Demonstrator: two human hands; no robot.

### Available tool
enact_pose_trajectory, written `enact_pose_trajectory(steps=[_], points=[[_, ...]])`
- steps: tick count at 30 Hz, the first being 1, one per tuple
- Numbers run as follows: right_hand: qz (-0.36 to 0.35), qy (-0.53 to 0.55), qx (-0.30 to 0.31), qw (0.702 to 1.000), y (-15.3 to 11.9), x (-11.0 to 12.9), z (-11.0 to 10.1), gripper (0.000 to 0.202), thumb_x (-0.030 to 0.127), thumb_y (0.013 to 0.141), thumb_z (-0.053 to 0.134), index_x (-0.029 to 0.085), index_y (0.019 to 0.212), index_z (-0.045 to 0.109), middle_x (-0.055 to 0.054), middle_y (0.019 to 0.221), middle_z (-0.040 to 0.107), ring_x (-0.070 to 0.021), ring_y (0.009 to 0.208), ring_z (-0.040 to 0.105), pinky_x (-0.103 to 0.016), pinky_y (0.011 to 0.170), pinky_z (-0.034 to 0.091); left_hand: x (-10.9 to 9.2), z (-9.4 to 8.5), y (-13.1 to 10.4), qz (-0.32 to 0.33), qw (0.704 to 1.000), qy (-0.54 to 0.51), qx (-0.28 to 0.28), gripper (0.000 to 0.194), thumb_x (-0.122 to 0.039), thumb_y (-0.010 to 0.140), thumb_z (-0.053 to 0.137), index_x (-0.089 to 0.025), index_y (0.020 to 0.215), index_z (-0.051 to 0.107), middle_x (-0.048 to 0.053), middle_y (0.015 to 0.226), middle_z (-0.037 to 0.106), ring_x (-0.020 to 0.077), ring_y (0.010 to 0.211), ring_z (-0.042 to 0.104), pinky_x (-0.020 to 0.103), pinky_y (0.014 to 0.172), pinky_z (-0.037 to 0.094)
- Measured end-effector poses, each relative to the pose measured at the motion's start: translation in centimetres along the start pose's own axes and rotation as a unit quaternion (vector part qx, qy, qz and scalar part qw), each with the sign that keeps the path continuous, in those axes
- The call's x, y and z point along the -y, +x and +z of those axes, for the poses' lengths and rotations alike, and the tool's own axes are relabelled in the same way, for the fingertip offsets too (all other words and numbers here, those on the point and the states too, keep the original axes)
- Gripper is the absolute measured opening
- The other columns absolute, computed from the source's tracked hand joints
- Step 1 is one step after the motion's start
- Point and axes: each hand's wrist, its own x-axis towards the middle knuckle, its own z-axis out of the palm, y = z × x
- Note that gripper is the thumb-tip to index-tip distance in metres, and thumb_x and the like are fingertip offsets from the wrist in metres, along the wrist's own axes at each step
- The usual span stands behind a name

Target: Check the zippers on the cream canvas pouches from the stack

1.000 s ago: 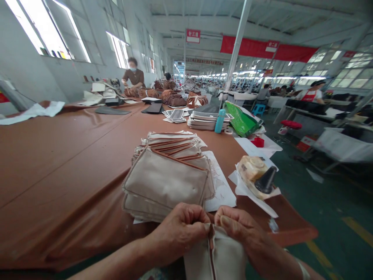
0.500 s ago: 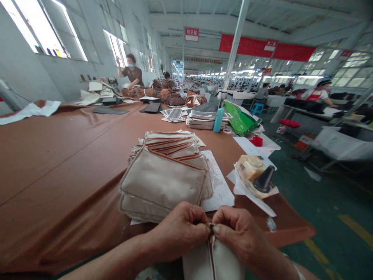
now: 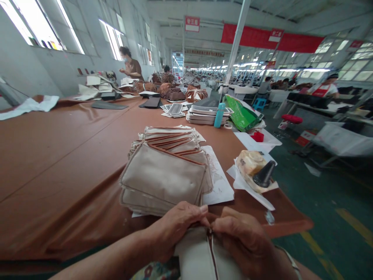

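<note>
The beige piece (image 3: 192, 254) is being pinched by the right hand (image 3: 243, 233); beside that grip, the left hand (image 3: 178, 224) is being shifted, thumb lifted, its hold unclear, seemingly for readjustment

It's a factory sewing workshop here: stitched pouches (image 3: 164, 175) piled on a worktable (image 3: 72, 155), co-worker (image 3: 133, 68) busy behind, red banner (image 3: 301, 42) overhead, strip lights (image 3: 313, 70) beyond!
</note>
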Motion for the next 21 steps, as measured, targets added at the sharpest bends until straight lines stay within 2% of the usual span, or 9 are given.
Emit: enact_pose_trajectory(steps=[4,6,7,9,11,13,15,17,21], points=[[-0.056,-0.107,0.019,0.992,-0.8,-0.1,-0.3,0.022,0.004,0.086,0.047,0.016,0.099,0.060,-0.003,0.072,0.055,-0.0148,0.062,0.050,-0.026,0.055,0.033,0.2,-0.2,0.2,-0.011,0.997,0.001,0.072,0.044,-0.050,0.070,0.078,-0.012,0.068,0.056,-0.002,0.061,0.048,0.0075,0.052,0.038,0.020,0.049,0.028],[-0.056,-0.107,0.009,0.993,-1.6,-0.2,-0.4,0.020,0.006,0.087,0.049,0.017,0.101,0.059,-0.004,0.074,0.057,-0.0153,0.065,0.051,-0.027,0.059,0.036,0.1,-0.4,0.2,0.004,0.995,0.036,0.091,0.044,-0.051,0.072,0.077,-0.012,0.070,0.055,-0.004,0.060,0.042,0.0059,0.051,0.030,0.020,0.047,0.021],[-0.029,-0.086,0.005,0.996,-2.0,-0.2,-0.5,0.018,0.009,0.088,0.052,0.018,0.102,0.058,-0.003,0.077,0.058,-0.0154,0.068,0.052,-0.027,0.062,0.037,0.0,-0.5,0.1,0.018,0.993,0.052,0.101,0.044,-0.051,0.075,0.075,-0.012,0.071,0.056,-0.004,0.061,0.041,0.0060,0.052,0.028,0.021,0.047,0.019],[0.088,0.005,0.000,0.996,-2.3,0.0,-0.9,0.013,0.019,0.093,0.051,0.019,0.105,0.057,-0.002,0.081,0.058,-0.0152,0.071,0.053,-0.026,0.065,0.040,-0.3,-0.6,-0.1,0.044,0.989,0.079,0.120,0.042,-0.051,0.080,0.070,-0.011,0.074,0.057,-0.003,0.063,0.042,0.0064,0.054,0.028,0.021,0.048,0.019],[0.225,0.121,0.016,0.967,-2.0,0.4,-1.4,0.023,0.034,0.100,0.042,0.018,0.103,0.058,-0.003,0.083,0.058,-0.0148,0.073,0.052,-0.025,0.066,0.041,-0.6,-0.6,-0.3,0.058,0.984,0.100,0.132,0.042,-0.051,0.082,0.067,-0.011,0.075,0.056,-0.003,0.065,0.042,0.0066,0.055,0.028,0.021,0.049,0.019],[0.305,0.215,0.051,0.926,-1.2,0.7,-2.1,0.038,0.043,0.102,0.035,0.015,0.093,0.060,-0.002,0.079,0.054,-0.0128,0.069,0.046,-0.023,0.060,0.038,-0.9,-0.6,-0.5,0.065,0.980,0.120,0.143,0.042,-0.052,0.084,0.066,-0.012,0.075,0.055,-0.004,0.064,0.041,0.0067,0.056,0.028,0.021,0.050,0.020],[0.328,0.261,0.101,0.902,-0.4,1.1,-2.5,0.042,0.049,0.099,0.043,0.013,0.080,0.057,0.000,0.073,0.047,-0.0103,0.063,0.038,-0.022,0.054,0.031,-1.1,-0.4,-0.7,0.075,0.977,0.135,0.146,0.042,-0.052,0.085,0.064,-0.012,0.076,0.054,-0.004,0.064,0.039,0.0072,0.057,0.028,0.022,0.051,0.020],[0.323,0.270,0.129,0.898,0.0,1.2,-2.6,0.041,0.049,0.094,0.053,0.013,0.074,0.055,0.002,0.070,0.043,-0.0090,0.061,0.032,-0.022,0.050,0.025,-1.0,-0.2,-0.8,0.080,0.977,0.138,0.145,0.040,-0.051,0.086,0.064,-0.012,0.077,0.054,-0.003,0.065,0.039,0.0078,0.058,0.029,0.022,0.051,0.021],[0.305,0.331,0.087,0.889,-0.9,0.4,-1.2,0.037,0.046,0.088,0.063,0.013,0.073,0.055,0.001,0.069,0.044,-0.0095,0.062,0.033,-0.023,0.053,0.024,0.1,0.5,-0.7,0.093,0.983,0.066,0.143,0.038,-0.046,0.083,0.068,-0.011,0.076,0.055,0.000,0.070,0.046,0.0084,0.061,0.034,0.022,0.054,0.025]])
